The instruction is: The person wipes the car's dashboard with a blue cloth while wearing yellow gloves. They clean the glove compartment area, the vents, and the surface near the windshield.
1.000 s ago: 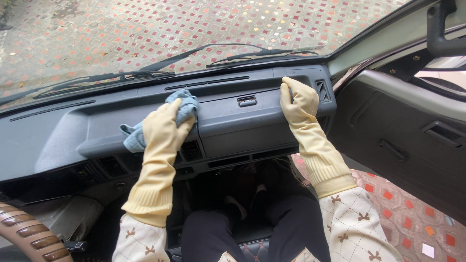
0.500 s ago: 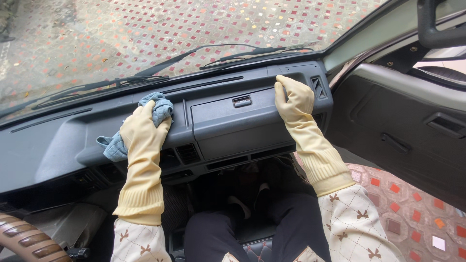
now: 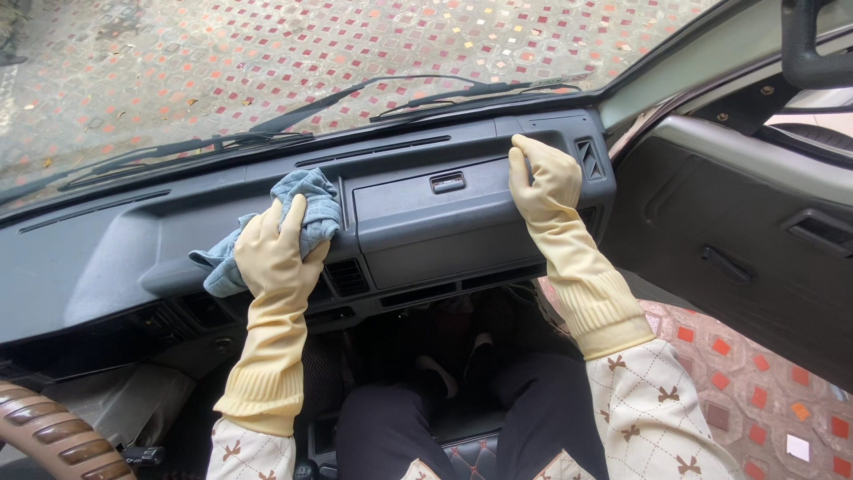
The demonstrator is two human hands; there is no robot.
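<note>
Your left hand [image 3: 277, 251], in a yellow rubber glove, presses flat with spread fingers on the blue cloth [image 3: 293, 213], which lies on the dark dashboard [image 3: 133, 249] just left of the glove box [image 3: 435, 218]. Your right hand [image 3: 542, 178] rests open on the top right edge of the dashboard, gripping nothing. The cloth may slip from under your palm, because no finger closes around it. The glove box is shut, so its content is hidden.
</note>
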